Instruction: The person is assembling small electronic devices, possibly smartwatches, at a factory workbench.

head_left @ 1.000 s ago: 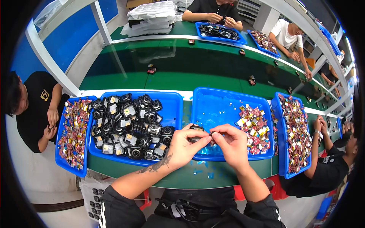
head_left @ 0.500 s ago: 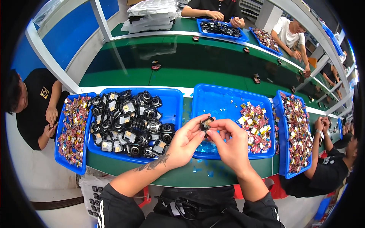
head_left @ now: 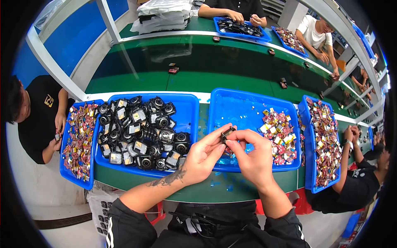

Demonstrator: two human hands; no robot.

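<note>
A small black watch case (head_left: 225, 133) is held up between my two hands, above the near left part of a blue tray (head_left: 233, 103). My left hand (head_left: 200, 161) grips it from the left, fingers and thumb closed round its side. The thumb and fingers of my right hand (head_left: 255, 159) pinch its right side; they partly hide it, and its inside cannot be made out. In the tray below, a heap of small pink, yellow and white parts (head_left: 280, 140) fills the right side, with scraps of blue film at the left. Black watch cases (head_left: 142, 132) are piled in another blue tray (head_left: 187, 109) on the left.
Narrow blue trays of small parts stand at far left (head_left: 92, 173) and right (head_left: 308, 165). Beyond a white rail runs a green conveyor belt (head_left: 132, 74) with scattered pieces. White frame posts (head_left: 58, 62) rise at the left. Co-workers sit left, right and across.
The watch case has been tilted more edge-on in my fingers, both hands staying close together. Pieces on the conveyor belt have shifted slightly to the right.
</note>
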